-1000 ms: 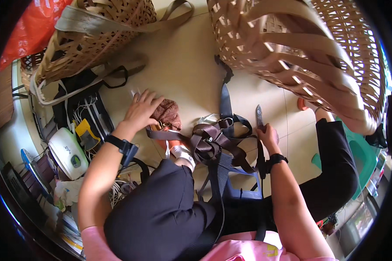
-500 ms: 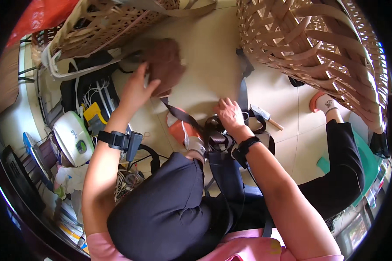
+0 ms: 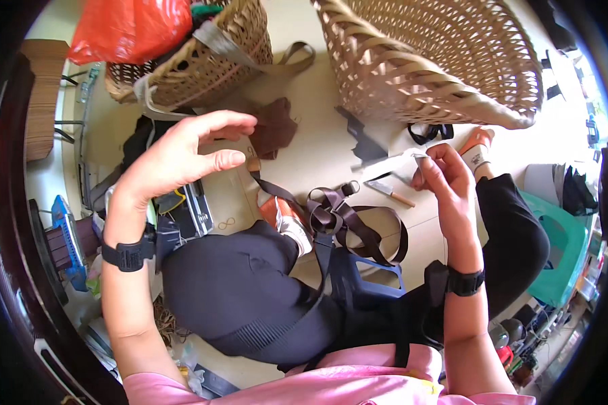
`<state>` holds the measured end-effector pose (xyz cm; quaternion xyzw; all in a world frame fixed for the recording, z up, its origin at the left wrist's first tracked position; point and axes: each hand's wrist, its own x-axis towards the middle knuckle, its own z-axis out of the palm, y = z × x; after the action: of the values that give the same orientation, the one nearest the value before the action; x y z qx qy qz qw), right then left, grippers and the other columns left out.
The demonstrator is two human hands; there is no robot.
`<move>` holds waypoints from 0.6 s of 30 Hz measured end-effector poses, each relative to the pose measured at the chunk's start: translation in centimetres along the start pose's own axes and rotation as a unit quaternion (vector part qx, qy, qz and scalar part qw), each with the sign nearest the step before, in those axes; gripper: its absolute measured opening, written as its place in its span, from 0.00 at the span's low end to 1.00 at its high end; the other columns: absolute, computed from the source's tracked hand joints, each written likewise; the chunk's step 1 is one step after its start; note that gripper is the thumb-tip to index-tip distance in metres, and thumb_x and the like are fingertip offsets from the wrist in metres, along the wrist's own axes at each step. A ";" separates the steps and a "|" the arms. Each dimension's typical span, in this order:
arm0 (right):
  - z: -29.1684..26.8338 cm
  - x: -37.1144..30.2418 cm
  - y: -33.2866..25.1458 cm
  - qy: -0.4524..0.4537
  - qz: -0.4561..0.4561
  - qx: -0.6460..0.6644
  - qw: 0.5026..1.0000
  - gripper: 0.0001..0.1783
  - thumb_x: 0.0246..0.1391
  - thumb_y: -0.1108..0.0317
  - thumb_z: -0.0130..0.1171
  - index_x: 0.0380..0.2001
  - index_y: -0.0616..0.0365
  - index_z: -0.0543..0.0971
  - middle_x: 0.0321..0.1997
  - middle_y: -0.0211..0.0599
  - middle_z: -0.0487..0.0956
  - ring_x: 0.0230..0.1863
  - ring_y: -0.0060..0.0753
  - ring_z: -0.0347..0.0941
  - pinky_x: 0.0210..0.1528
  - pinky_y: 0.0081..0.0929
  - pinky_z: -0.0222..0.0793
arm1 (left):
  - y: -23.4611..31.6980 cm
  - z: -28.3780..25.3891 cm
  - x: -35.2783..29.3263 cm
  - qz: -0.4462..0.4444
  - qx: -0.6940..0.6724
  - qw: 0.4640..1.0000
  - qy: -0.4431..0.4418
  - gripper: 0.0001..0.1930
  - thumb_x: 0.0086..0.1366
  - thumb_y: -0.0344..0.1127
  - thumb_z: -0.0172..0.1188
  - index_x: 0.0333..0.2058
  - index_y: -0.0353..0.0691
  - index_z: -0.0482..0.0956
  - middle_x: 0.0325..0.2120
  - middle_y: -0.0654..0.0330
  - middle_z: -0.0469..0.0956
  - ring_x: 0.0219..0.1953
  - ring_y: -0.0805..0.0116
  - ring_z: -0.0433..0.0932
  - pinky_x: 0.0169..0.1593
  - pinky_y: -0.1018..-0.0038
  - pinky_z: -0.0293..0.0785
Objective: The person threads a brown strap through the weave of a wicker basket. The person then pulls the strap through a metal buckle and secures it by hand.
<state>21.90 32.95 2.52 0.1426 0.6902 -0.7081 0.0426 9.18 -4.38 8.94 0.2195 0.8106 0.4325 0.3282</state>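
Filling the bottom of the frame are a pink shirt (image 3: 317, 386) and black trousers (image 3: 233, 287), with 2 bare forearms rising at either side, each wearing a black wristband. At left of centre, the left hand (image 3: 175, 152) is raised with its thumb well apart from its loosely curved fingers; nothing shows in its grasp. At right of centre, the right hand (image 3: 446, 177) pinches the end of a thin white strip (image 3: 393, 164) between thumb and fingertips, its other fingers curled. The strip extends toward the middle of the frame, its far end blurred.

Mid-frame on the pale tiled floor (image 3: 304, 162), a tangle of brown webbing (image 3: 331, 208) lies beside an orange shoe (image 3: 273, 210). Just below the white strip in view is a knife (image 3: 389, 192) with a wooden handle. A crumpled brown cloth (image 3: 277, 127) lies on the floor just past the left fingertips.

Farthest away are 2 woven baskets: 1 at upper left (image 3: 209, 74), bearing a red plastic bag (image 3: 132, 30), and a larger 1 at upper right (image 3: 412, 71).
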 end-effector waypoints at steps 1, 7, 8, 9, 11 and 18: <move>0.2 -1.2 -1.8 -0.005 0.000 0.040 0.999 0.10 0.68 0.63 0.57 0.38 0.59 0.74 0.28 0.26 0.76 0.29 0.18 0.75 0.35 0.18 0.70 | 2.6 -0.3 -0.1 0.013 0.031 0.999 -0.021 0.29 0.62 0.39 0.69 0.59 0.34 0.74 0.52 0.57 0.79 0.55 0.64 0.76 0.60 0.67 0.72; 0.4 -8.7 -10.0 -0.103 -0.035 0.194 0.975 0.12 0.71 0.61 0.52 0.40 0.60 0.75 0.26 0.30 0.78 0.25 0.22 0.78 0.29 0.19 0.76 | 11.6 10.7 0.1 0.261 0.180 0.947 -0.049 0.39 0.58 0.46 0.71 0.64 0.36 0.67 0.54 0.45 0.75 0.56 0.51 0.75 0.60 0.61 0.71; 0.0 -9.6 -10.9 -0.142 -0.041 0.254 0.956 0.13 0.71 0.61 0.51 0.40 0.62 0.74 0.26 0.31 0.79 0.26 0.24 0.79 0.27 0.20 0.77 | 12.1 13.1 0.4 0.275 0.189 0.940 -0.065 0.39 0.58 0.47 0.70 0.64 0.36 0.66 0.54 0.44 0.74 0.57 0.49 0.74 0.61 0.60 0.69; -0.3 -10.7 -11.4 -0.125 -0.062 0.291 0.947 0.14 0.72 0.62 0.49 0.41 0.63 0.73 0.25 0.33 0.78 0.25 0.27 0.80 0.26 0.22 0.78 | 12.4 15.2 0.5 0.262 0.205 0.938 -0.100 0.40 0.57 0.49 0.70 0.64 0.37 0.66 0.55 0.44 0.73 0.58 0.47 0.73 0.62 0.58 0.68; -1.7 -12.5 -12.2 -0.155 -0.099 0.334 0.925 0.13 0.72 0.62 0.48 0.41 0.63 0.73 0.24 0.34 0.77 0.21 0.29 0.79 0.26 0.23 0.78 | 12.6 18.5 0.5 0.219 0.129 0.956 -0.146 0.41 0.57 0.53 0.70 0.64 0.38 0.67 0.54 0.45 0.74 0.58 0.47 0.72 0.62 0.58 0.67; -4.9 -13.2 -8.4 -0.013 -0.051 0.363 0.930 0.10 0.71 0.64 0.51 0.42 0.59 0.75 0.31 0.29 0.78 0.29 0.25 0.80 0.33 0.20 0.80 | 11.8 24.7 -2.7 0.092 -0.255 0.944 -0.190 0.13 0.70 0.40 0.62 0.42 0.35 0.80 0.41 0.60 0.82 0.46 0.71 0.79 0.53 0.72 0.72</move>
<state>33.02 36.35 14.05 0.1039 0.3917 -0.9134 -0.0393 29.68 13.91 9.71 0.2799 0.5721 0.6034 0.4798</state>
